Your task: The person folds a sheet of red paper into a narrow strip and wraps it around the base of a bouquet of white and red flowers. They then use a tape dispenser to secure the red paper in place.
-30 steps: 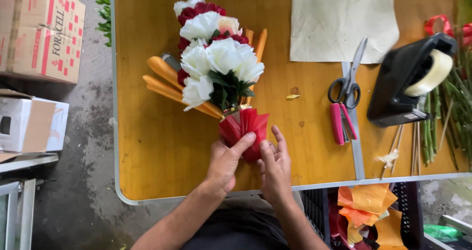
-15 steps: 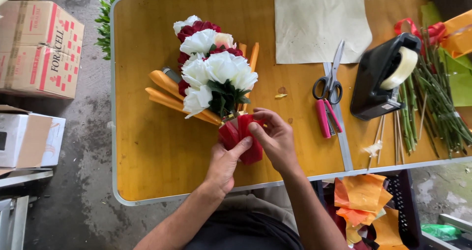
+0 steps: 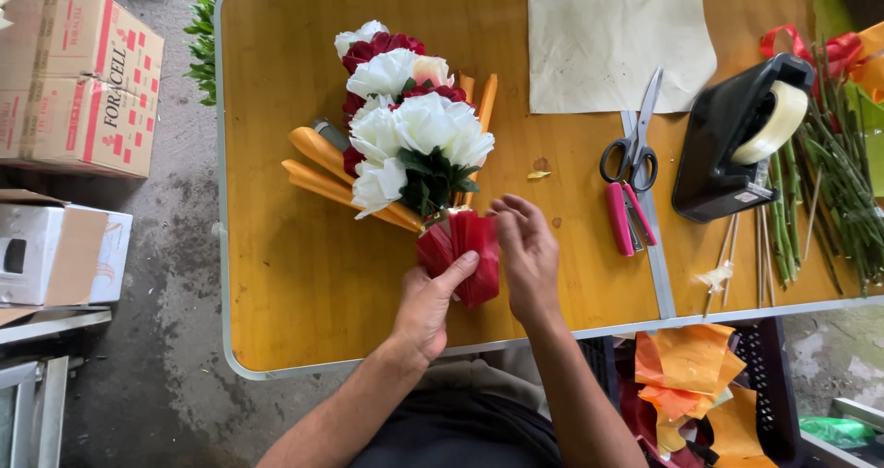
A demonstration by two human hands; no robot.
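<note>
- The left hand (image 3: 425, 304) holds the red pleated wrap (image 3: 463, 254) at the base of the bouquet, fingers curled round its lower end and the thumb laid across the front folds.
- The right hand (image 3: 527, 252) sits just beside it on the right, fingers half bent, fingertips (image 3: 502, 215) pinching the upper right edge of the same red wrap; it is not fully clenched.
- The wrap lies between both hands, near the front edge of the table (image 3: 304, 275), its narrow end toward the person.
- The wrap is glossy red paper folded into fan-like pleats, with a small gold band where it meets the stems.
- Above it the bouquet (image 3: 410, 127) lies flat, heads pointing away from the person: full, ruffled white blooms, dark red ones behind, dark green leaves low down.
- Smooth orange paper cones (image 3: 318, 160) fan out under the flowers to the left and top right.
- The table is a smooth yellow-brown board with a pale metal rim.
- Well apart to the right lie grey-handled scissors (image 3: 633, 141), a pink stapler (image 3: 626, 218), and a black tape dispenser (image 3: 737, 141).
- A beige paper sheet (image 3: 617, 35) lies at the far edge; green stems (image 3: 829, 192) lie at the far right.
</note>
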